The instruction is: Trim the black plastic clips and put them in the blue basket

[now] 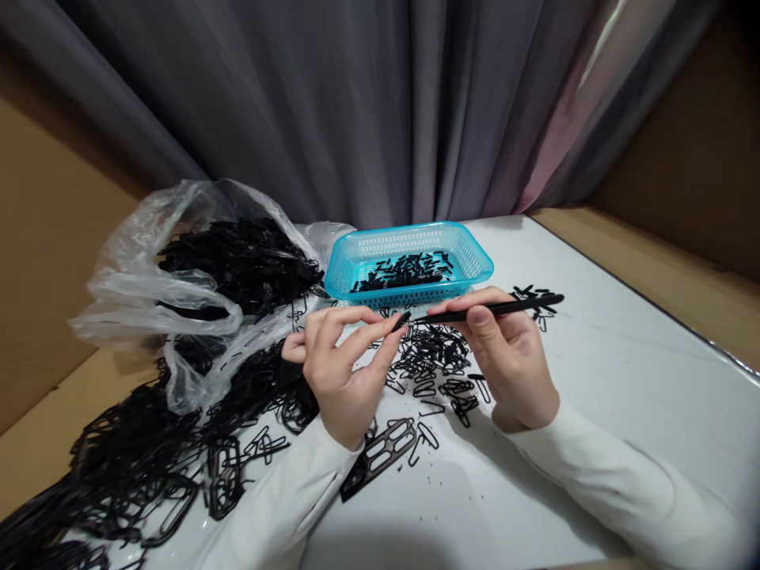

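My left hand [338,364] pinches a small black plastic piece [402,320] between thumb and fingertips, raised over the white table [594,380]. My right hand [511,356] grips black tweezers [492,309], their tip meeting that piece. Beneath both hands lies a scatter of small black loops and offcuts [436,360]. Behind them stands a blue perforated basket [409,261] holding several small black pieces.
A clear plastic bag [178,293] full of black plastic frames sits at the left, with a big tangle of frames [131,467] spilling toward the near left edge. Flat black frames [385,447] lie by my left wrist. Cardboard walls and a grey curtain surround the table.
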### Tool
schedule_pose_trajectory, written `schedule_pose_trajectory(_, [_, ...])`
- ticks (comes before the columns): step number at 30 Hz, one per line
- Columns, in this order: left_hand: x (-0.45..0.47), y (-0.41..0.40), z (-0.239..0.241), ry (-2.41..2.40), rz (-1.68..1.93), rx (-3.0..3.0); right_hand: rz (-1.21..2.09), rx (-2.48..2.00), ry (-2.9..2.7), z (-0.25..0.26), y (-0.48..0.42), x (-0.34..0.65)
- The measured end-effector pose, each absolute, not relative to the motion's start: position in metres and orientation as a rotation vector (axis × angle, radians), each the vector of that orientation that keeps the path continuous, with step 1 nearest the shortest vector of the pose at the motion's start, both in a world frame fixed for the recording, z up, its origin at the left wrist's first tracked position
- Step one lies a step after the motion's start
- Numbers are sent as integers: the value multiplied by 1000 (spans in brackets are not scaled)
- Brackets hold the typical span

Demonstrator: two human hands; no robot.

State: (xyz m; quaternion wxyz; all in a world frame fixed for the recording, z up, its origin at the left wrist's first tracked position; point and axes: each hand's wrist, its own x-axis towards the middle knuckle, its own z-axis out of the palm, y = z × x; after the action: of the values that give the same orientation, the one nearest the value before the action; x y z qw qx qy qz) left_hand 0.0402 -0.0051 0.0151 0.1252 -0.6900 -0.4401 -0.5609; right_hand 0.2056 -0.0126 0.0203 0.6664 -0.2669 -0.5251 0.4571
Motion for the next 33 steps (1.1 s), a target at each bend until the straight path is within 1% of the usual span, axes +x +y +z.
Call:
schedule_pose_trajectory(15, [41, -5, 14, -1256, -1608, -2019, 1041, -596, -1175, 18, -10, 205])
schedule_pose_trajectory(24, [42, -6, 15, -1244, -1637, -2062, 1372, -587, -984, 20, -6, 206])
schedule_pose_trajectory(33, [41, -5, 14, -1214, -1623, -2121, 1630, -523, -862, 14, -5, 203])
